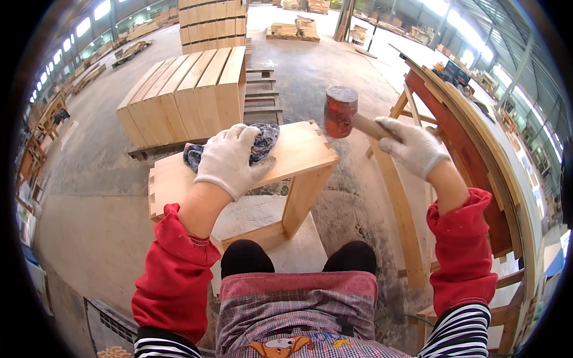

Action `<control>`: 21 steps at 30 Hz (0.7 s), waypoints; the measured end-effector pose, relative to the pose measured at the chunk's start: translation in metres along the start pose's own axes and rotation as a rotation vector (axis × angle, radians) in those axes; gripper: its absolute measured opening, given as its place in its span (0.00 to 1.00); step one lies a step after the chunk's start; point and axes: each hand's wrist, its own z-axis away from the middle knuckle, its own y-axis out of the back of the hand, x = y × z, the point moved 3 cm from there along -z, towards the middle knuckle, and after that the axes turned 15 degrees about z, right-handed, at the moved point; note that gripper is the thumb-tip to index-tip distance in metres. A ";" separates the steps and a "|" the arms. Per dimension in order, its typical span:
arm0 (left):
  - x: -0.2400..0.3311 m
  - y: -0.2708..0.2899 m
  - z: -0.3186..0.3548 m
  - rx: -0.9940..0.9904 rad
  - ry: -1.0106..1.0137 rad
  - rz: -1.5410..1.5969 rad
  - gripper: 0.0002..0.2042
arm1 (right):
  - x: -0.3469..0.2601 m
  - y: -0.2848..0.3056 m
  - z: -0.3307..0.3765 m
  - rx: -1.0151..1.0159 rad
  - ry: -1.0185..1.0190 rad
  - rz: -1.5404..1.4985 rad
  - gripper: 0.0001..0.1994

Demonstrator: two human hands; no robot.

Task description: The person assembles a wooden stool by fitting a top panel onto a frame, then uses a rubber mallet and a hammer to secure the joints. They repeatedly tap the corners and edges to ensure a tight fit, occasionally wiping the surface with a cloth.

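Observation:
A pale wooden drawer box with dovetailed corners stands on edge before my knees. On its top board lies a dark patterned cloth, and my left hand, in a white knit glove, is closed over it. My right hand, gloved the same way, grips the wooden handle of a mallet. The mallet's red-brown cylindrical head is raised just past the right corner of the box, apart from the wood.
Several finished wooden boxes stand in a row on a pallet at the far left, with a taller stack behind. A wooden workbench runs along my right. White sheeting lies under the box. Pallets rest on the concrete floor.

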 end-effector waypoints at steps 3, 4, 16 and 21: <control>-0.002 -0.002 0.001 0.020 -0.009 -0.008 0.26 | 0.006 0.014 0.001 0.138 -0.007 -0.283 0.24; -0.003 -0.003 0.001 0.032 -0.020 -0.013 0.26 | 0.002 0.007 0.005 0.201 -0.040 -0.418 0.24; -0.002 -0.004 0.001 0.023 -0.017 -0.003 0.26 | -0.011 -0.007 0.006 0.291 0.015 -0.469 0.26; 0.002 -0.002 -0.003 -0.005 0.014 -0.001 0.26 | -0.013 -0.039 0.007 0.114 0.039 -0.073 0.25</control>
